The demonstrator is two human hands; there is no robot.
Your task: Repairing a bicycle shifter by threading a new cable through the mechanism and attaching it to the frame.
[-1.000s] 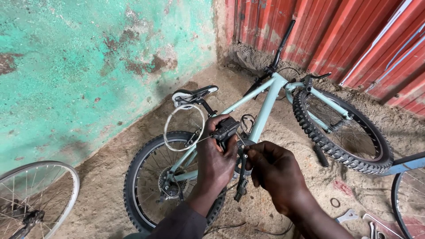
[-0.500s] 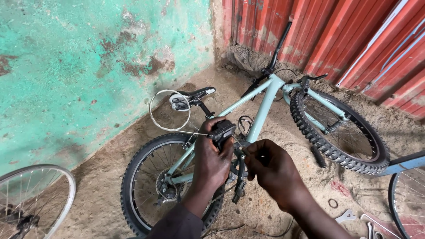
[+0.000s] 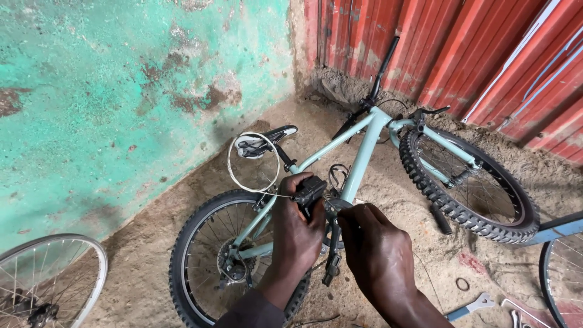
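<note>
The left hand (image 3: 297,234) wraps its fingers around a black shifter (image 3: 310,193) with a looped cable (image 3: 252,163) above the lying green bike (image 3: 364,152), while the right hand (image 3: 379,258) pinches something hidden, so work slowly

Frame (image 3: 364,146) is painted metal, pale mint with a slight satin sheen; tyres (image 3: 467,182) are matt black knobby rubber, the cable (image 3: 252,161) is bare shiny wire looped off a matt black plastic shifter (image 3: 310,191). Wall (image 3: 121,91) is rough plaster with flaking turquoise paint, sheeting (image 3: 461,48) is ribbed red painted metal, ground (image 3: 182,182) is coarse dry sand.
</note>
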